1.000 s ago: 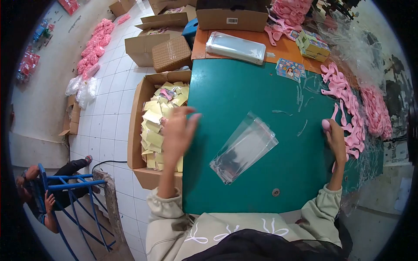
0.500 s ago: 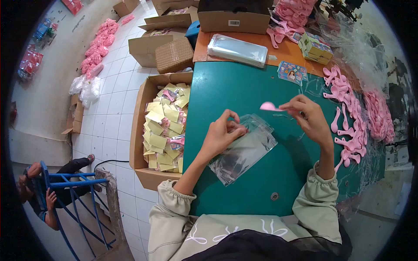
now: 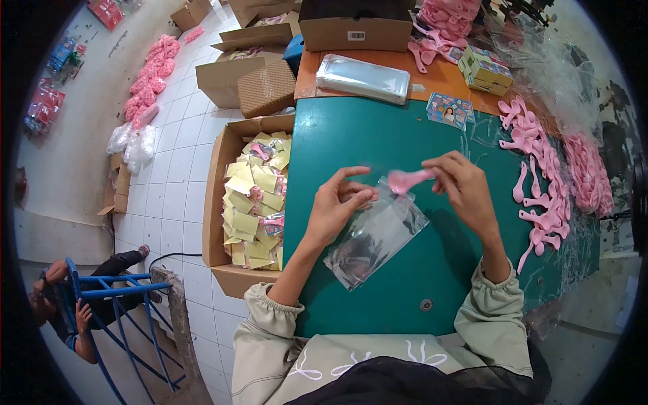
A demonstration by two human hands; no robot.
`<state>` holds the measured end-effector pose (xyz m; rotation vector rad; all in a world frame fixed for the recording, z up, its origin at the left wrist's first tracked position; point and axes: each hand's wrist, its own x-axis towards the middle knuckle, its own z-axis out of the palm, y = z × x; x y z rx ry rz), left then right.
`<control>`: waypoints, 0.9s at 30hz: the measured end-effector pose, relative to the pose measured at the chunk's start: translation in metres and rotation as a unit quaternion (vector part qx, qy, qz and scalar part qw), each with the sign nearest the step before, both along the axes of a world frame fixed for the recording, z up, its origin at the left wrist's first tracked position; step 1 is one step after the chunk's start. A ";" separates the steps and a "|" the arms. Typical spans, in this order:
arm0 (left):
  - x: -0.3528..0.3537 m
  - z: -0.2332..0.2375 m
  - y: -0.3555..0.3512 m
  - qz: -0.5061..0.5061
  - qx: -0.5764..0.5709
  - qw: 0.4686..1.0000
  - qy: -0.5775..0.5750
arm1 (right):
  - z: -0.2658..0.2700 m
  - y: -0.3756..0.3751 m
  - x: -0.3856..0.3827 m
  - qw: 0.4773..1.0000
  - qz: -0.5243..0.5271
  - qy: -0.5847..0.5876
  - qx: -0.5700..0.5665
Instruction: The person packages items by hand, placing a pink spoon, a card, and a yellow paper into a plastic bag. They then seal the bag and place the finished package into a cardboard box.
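My right hand (image 3: 464, 192) pinches the handle of a pink plastic spoon (image 3: 410, 179). The spoon is slightly blurred, and its bowl points left, over the top end of a small stack of clear plastic bags (image 3: 378, 236). Those bags lie slantwise on the green table (image 3: 351, 135). At their upper left edge, my left hand (image 3: 337, 206) has its thumb against a bag, with the index finger raised above; the other fingers are partly hidden. Many loose pink spoons (image 3: 536, 142) lie in a pile to the right of my right hand.
A cardboard box (image 3: 214, 229) of packed bags with yellow cards stands left of the table. Printed cards (image 3: 449, 110), a stack of clear sleeves (image 3: 364, 77) and card bundles (image 3: 486, 71) sit at the back. A person (image 3: 81, 317) is by a blue metal frame (image 3: 118, 287) at lower left.
My right hand has moved slightly left and down, taking the spoon to the upper end of the bags. My left hand has shifted a little left, its index finger lifting.
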<state>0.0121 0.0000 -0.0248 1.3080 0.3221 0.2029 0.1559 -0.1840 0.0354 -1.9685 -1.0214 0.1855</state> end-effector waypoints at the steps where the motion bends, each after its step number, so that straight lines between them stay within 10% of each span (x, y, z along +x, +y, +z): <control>1: -0.002 0.006 0.000 -0.008 -0.029 0.999 0.013 | 0.004 0.001 -0.001 0.999 -0.011 -0.003 0.033; 27: -0.004 0.006 -0.002 -0.104 -0.100 0.988 0.054 | 0.006 0.009 -0.019 0.966 -0.057 0.086 0.239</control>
